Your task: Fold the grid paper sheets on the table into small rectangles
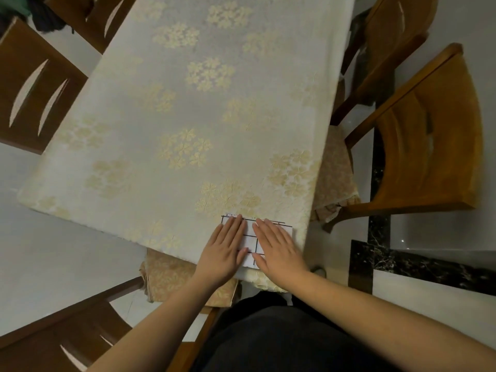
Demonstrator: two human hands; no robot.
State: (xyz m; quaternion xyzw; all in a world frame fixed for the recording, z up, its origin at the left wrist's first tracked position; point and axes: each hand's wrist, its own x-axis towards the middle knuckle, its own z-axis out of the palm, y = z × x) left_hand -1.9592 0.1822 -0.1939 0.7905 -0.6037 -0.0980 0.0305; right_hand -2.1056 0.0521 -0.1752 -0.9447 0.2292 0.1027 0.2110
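You have the grid paper (pixel 251 238) lying at the near right corner of the table (pixel 188 108), its right edge just inside the table's right edge and its near edge almost at the drop where the cloth hangs down. Beyond the paper, the flowered tablecloth (pixel 128 157) runs long and open toward the far end, with free room to the left as well. Wooden chairs crowd the sides: one chair (pixel 429 146) close on your right, another (pixel 389 44) farther back, two dark chairs (pixel 35 87) on the left, and one (pixel 67 339) near your left elbow.

The paper carries bold dark grid lines and a dashed line along its far edge; no words or brand can be read on it.

Your left hand (pixel 224 251) lies flat on the left part of the sheet, fingers straight and together. Your right hand (pixel 276 248) presses flat on the right part, fingers straight and slightly spread. The two hands are near each other but apart, with a strip of paper showing between them; neither one grips anything.
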